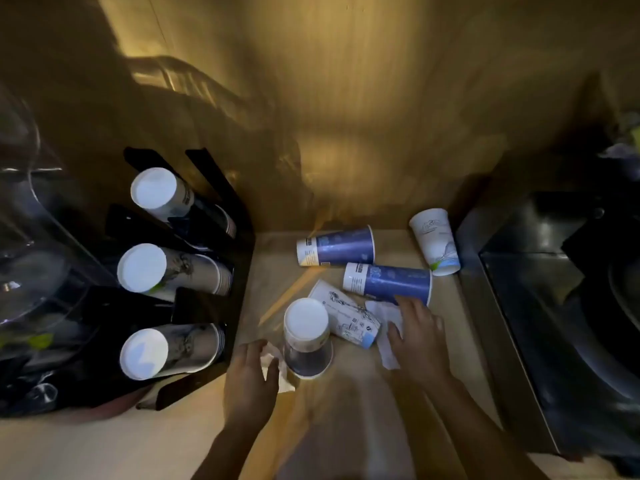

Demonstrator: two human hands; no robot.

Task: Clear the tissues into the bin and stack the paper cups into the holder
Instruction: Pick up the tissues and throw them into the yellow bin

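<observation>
Several paper cups lie loose on the wooden counter [339, 410]. Two blue cups [341, 249] [393, 282] lie on their sides, a white cup [349, 320] lies flat in front of them, and another white cup [436, 240] stands upside down at the back right. An upside-down stack of cups [306, 337] stands in the middle. My left hand [247, 382] rests on a crumpled tissue [277, 367] left of that stack. My right hand [419, 336] presses on a flat white tissue [386, 329]. The black cup holder [207, 306] at the left carries three stacks of cups.
A clear plastic container [31, 258] stands at the far left behind the holder. A dark metal sink [568, 306] borders the counter on the right. A wooden wall [346, 116] closes the back.
</observation>
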